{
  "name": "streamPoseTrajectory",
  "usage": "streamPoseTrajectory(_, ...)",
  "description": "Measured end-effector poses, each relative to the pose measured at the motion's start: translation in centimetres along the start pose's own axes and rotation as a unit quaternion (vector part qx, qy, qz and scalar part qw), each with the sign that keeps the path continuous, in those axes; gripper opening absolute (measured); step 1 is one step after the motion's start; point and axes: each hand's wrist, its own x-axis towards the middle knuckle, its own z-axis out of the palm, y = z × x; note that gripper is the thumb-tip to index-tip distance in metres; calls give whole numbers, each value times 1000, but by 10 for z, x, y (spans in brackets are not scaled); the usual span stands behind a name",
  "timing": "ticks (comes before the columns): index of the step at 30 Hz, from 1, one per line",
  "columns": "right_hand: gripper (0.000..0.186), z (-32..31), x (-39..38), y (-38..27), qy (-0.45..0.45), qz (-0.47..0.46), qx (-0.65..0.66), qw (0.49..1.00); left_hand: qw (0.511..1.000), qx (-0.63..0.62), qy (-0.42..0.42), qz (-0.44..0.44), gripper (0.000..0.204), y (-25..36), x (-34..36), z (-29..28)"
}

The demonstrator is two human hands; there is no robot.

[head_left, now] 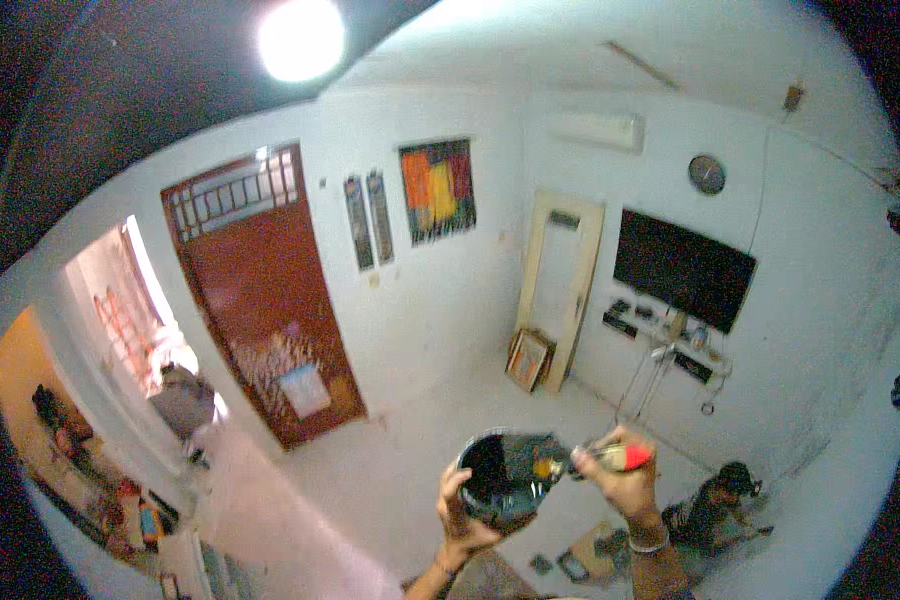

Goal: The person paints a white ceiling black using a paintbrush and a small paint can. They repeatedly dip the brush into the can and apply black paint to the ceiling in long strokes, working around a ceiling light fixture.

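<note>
Around the left side of a dark round bowl (pixel 488 465), my left hand (pixel 458 515) has its fingers curled, holding it tilted so its inside shows. A pale bluish patch lies low in the bowl; what it is I cannot make out. My right hand (pixel 622 482) grips what looks like a paintbrush (pixel 625 458) with a red and yellowish handle. Its yellowish end points left, at the bowl's right rim; whether it touches the rim is unclear.
At lower right a person (pixel 715 510) crouches by the wall, near items on the floor. A wall-mounted television (pixel 685 268) hangs above a small shelf (pixel 680 335). Framed pictures (pixel 530 358) lean against a pale narrow door (pixel 560 270). A brown door (pixel 270 310) stands left.
</note>
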Motion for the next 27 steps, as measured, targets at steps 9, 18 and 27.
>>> streamPoseTrajectory(9,23,-27,56,10,33,-27,136,990,995,-56,7,-85,120,-28,-14,33)
streamPoseTrajectory(18,14,12,195,-39,146,-51,440,884,998,18,-5,-57,109,-49,19,-6)
streamPoseTrajectory(27,17,77,445,-185,342,-648,-91,674,995,68,4,-72,110,-124,32,-61)
